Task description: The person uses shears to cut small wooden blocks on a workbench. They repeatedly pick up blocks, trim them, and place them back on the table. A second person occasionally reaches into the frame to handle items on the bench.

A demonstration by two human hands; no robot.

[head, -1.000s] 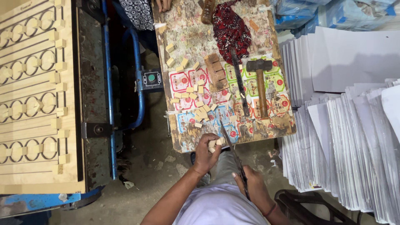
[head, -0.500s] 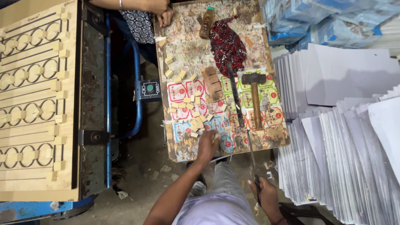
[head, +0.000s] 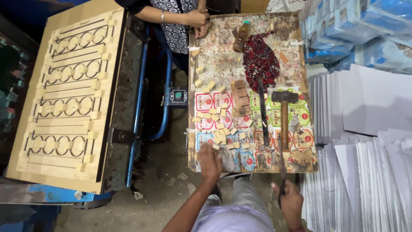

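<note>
At the lower middle of the frame, the person's left hand (head: pixel 209 161) lies palm-down on the near edge of the worktable (head: pixel 296 25), its fingers spread and touching the nearest of the small wooden blocks (head: pixel 221 134). These blocks are pale tan, short and squarish (some lie flat, some askew), scattered in a loose band across the printed red, green and blue paper glued to the tabletop. Lower right, the right hand (head: pixel 290 201) is closed around a thin dark blade-like tool (head: pixel 282 172) that points up toward the table edge. A hammer (head: pixel 284 116) with a wooden handle lies just right of centre, beside a long dark metal strip (head: pixel 262 111). Above them sit a red patterned cloth (head: pixel 260 60) and a small bottle (head: pixel 241 36). Another person's hands (head: pixel 198 19) rest at the table's far edge. Left of frame lies a plywood die board (head: pixel 64 99).
</note>
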